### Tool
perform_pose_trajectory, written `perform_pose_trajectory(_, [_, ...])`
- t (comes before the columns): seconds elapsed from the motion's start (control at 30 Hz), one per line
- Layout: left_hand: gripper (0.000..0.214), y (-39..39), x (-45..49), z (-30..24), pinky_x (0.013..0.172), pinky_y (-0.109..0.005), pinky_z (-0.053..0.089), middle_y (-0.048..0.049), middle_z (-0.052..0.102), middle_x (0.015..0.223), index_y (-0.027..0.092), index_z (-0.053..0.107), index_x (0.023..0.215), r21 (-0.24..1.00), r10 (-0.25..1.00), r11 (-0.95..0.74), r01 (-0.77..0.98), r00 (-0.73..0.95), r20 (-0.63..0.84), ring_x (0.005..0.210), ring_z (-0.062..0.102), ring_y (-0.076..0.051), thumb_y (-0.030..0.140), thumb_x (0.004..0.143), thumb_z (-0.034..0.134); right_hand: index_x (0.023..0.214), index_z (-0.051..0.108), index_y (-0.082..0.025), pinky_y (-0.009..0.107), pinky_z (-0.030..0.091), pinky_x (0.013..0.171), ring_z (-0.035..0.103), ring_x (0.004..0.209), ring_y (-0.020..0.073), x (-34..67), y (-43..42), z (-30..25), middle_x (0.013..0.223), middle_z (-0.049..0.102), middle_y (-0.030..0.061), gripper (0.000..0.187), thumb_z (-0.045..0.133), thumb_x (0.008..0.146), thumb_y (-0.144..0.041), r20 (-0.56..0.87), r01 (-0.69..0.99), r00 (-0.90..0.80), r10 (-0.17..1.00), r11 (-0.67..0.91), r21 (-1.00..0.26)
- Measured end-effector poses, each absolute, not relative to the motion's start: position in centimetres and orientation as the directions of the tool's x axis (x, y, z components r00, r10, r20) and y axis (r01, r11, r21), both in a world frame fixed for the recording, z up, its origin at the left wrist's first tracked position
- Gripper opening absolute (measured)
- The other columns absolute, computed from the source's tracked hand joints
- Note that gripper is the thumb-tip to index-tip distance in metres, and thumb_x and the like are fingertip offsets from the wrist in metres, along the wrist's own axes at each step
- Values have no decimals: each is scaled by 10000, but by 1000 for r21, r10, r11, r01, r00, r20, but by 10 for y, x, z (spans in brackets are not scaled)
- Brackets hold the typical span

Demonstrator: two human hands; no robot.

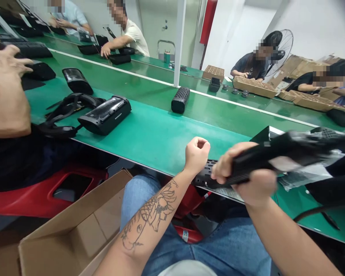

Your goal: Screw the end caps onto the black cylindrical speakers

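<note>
My right hand [244, 172] grips a long black perforated speaker [241, 168], which is blurred by motion and lies partly over the green conveyor belt [158, 134]. Clear plastic wrap [304, 170] hangs around its far end. My left hand [197, 155] is curled into a loose fist with nothing in it, just above the speaker's slotted end. Another black speaker [180, 99] stands on the belt farther ahead. A co-worker's hand [8, 63] is spread above the belt at the left, near black speaker housings [105, 115].
An open cardboard box [74, 226] sits below the belt at lower left, beside a red stool [46, 195]. My jeans fill the bottom middle. Co-workers sit along a second belt beyond, with flat cardboard trays [254, 86] and a standing fan [280, 50] at the right.
</note>
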State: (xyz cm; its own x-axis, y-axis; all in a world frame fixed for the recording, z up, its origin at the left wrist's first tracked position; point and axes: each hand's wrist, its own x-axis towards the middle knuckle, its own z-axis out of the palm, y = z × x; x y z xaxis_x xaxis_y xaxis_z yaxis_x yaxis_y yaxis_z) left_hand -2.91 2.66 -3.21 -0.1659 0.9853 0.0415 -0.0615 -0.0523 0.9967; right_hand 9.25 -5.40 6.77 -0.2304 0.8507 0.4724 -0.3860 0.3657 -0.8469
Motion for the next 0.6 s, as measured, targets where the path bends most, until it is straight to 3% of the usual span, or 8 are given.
perform_pose_trajectory(0.1, [205,19,-55,-39,1063,-426,644,-85,829,1086,226,729,1107,992,992,-88,-92,-99,79,1066,801,-259,377,972,698,1073,893,-309,460,650,535,648,447,244,124,-65,89,665,726,4,504,951,879,-771,481,-422,-152,864,383,-822])
perform_pose_trajectory(0.17, [422,6,-81,-43,1237,-500,594,-127,853,1295,234,785,1201,992,992,-115,-42,41,117,1302,792,-344,379,816,879,1079,885,-325,420,606,481,607,412,221,150,-70,91,651,683,-12,565,925,868,-847,416,-419,-179,892,313,-852])
perform_pose_trajectory(0.23, [961,-10,-106,-48,1363,-553,513,-154,751,1604,257,749,1492,993,954,-81,80,294,54,1525,691,-432,356,586,1055,1051,856,-325,386,575,449,555,376,196,175,-71,82,633,644,-31,552,930,861,-837,313,-444,-178,933,207,-872])
perform_pose_trajectory(0.3, [1375,-24,-121,-54,1388,-583,497,-165,629,1752,296,509,1796,960,885,-34,276,455,-100,1573,654,-451,326,547,1082,1019,825,-319,365,559,441,517,369,179,192,-70,65,614,601,-44,575,961,816,-839,188,-490,-179,966,79,-868])
perform_pose_trajectory(0.37, [1430,-33,-125,-60,1389,-574,505,-157,611,1762,319,388,1870,930,877,-42,366,460,-141,1552,670,-436,310,600,1046,995,795,-313,332,520,421,424,357,142,204,-69,44,598,541,-61,603,981,779,-844,68,-553,-176,982,-41,-832])
perform_pose_trajectory(0.5, [1254,-36,-122,-71,1376,-549,533,-115,669,1699,352,578,1735,927,920,-67,369,382,-85,1518,693,-438,328,575,1053,939,734,-303,290,418,362,145,370,65,221,-77,-4,578,409,-98,622,951,766,-860,-102,-677,-141,985,-171,-715])
perform_pose_trajectory(0.6, [1224,-24,-128,-80,1389,-589,521,-117,693,1675,351,598,1700,911,963,-57,409,263,-58,1525,696,-451,312,562,1049,915,704,-294,310,424,361,168,375,75,234,-89,-44,588,392,-85,630,928,743,-856,-194,-723,-50,980,-169,-669])
